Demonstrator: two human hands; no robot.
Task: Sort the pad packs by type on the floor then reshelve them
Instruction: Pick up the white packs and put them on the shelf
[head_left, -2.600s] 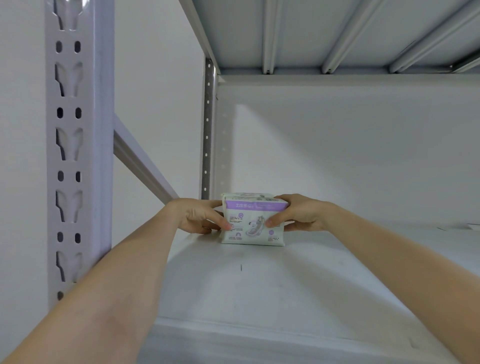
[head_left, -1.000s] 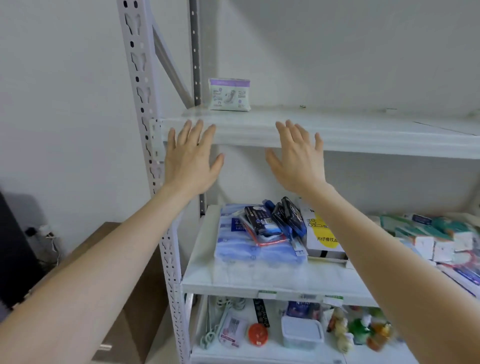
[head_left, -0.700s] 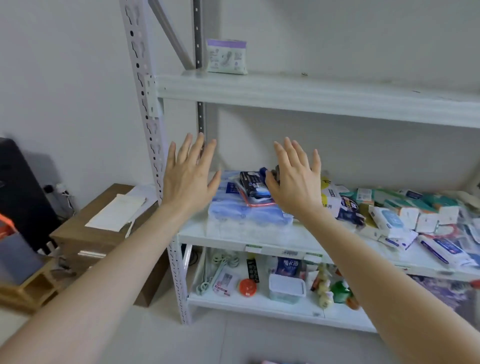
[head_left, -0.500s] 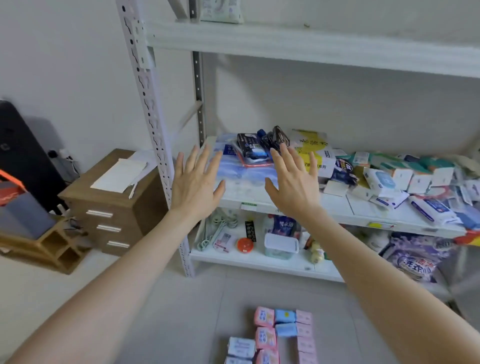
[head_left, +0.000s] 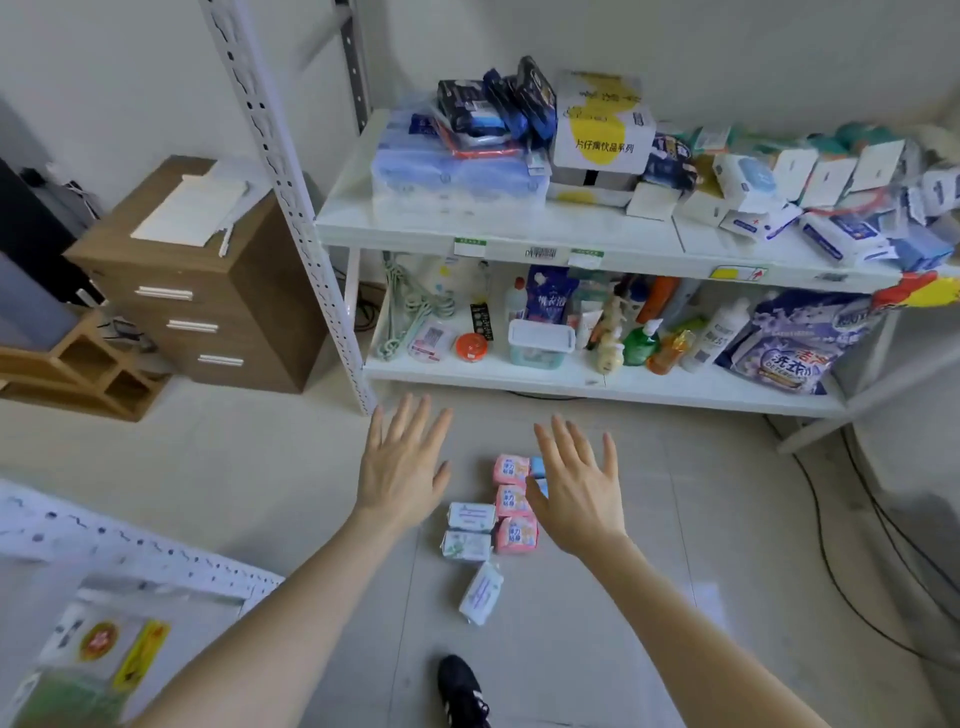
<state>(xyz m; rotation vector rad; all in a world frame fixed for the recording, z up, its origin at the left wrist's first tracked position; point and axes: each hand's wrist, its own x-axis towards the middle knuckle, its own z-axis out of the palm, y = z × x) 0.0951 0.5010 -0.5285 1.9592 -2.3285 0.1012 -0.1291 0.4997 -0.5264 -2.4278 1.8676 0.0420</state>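
— The pale floor (head_left: 234, 467) by the metal rack (head_left: 283, 171) has pad packs (head_left: 470, 517) in rows, under and between the hands.
— And the left hand (head_left: 402, 467) and right hand (head_left: 576, 493)?
— Both spread flat, holding nothing. Best to crouch low and grab one kind only, like the pink packs (head_left: 516, 535).

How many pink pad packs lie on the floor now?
3, in one column: the far pink pack, the middle pink pack, the near pink pack. The right hand may hide more.

left hand (head_left: 402, 467), right hand (head_left: 576, 491) off shelved pack, lowered over floor packs (head_left: 511, 501)
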